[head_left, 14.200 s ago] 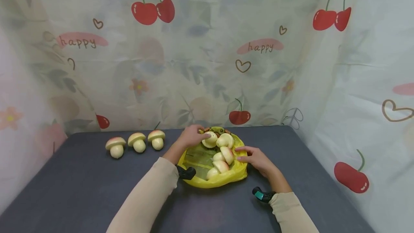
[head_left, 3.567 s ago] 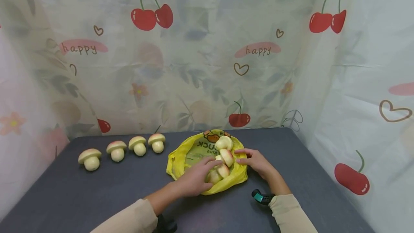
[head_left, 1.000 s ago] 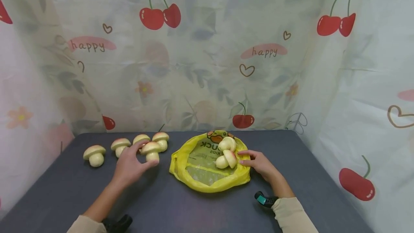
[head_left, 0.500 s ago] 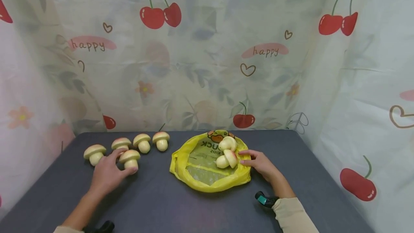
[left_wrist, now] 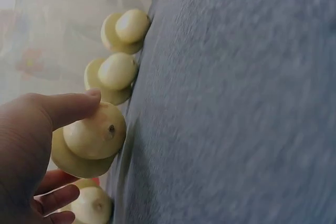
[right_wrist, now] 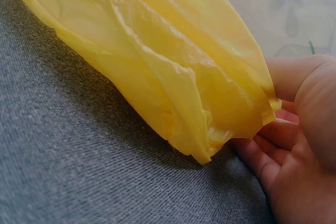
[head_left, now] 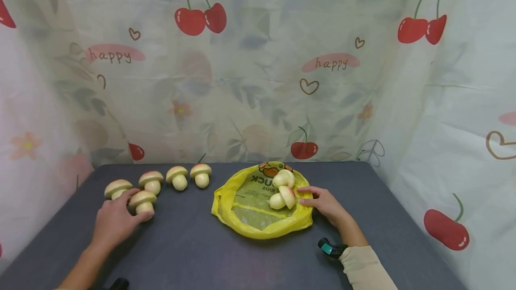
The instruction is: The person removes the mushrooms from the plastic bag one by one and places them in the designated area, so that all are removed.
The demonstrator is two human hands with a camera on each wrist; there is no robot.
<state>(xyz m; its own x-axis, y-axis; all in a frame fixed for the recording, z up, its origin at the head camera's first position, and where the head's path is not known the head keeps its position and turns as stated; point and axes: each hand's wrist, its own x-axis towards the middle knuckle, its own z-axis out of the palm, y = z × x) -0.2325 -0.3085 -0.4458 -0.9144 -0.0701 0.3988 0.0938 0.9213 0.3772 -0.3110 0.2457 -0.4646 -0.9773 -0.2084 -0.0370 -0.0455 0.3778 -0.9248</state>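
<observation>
My left hand [head_left: 117, 220] grips a toy mushroom [head_left: 143, 202] with a pale cap and cream stem, at the left of the table. In the left wrist view, the thumb lies along one side of this mushroom [left_wrist: 94, 132]. Several similar mushrooms [head_left: 177, 178] stand upright in a row behind it, the leftmost [head_left: 118, 188] partly behind my fingers. A yellow plastic bag [head_left: 258, 235] lies spread with its mouth facing up and two mushrooms [head_left: 283, 197] inside. At its right edge my right hand [head_left: 328, 205] pinches the rim; the right wrist view shows the bag's folds [right_wrist: 210, 103] between thumb and fingers.
The dark grey table [head_left: 242, 265] reaches back to a patterned curtain [head_left: 242, 66] with printed cherries. Another curtain panel [head_left: 455, 115] borders the right side. A black wrist strap [head_left: 331, 249] sits on the right wrist.
Over the earlier frames, mushrooms have gone from the bag to the table row, which has grown leftward. In the last second my left hand has carried its mushroom left; my right hand stays put.
</observation>
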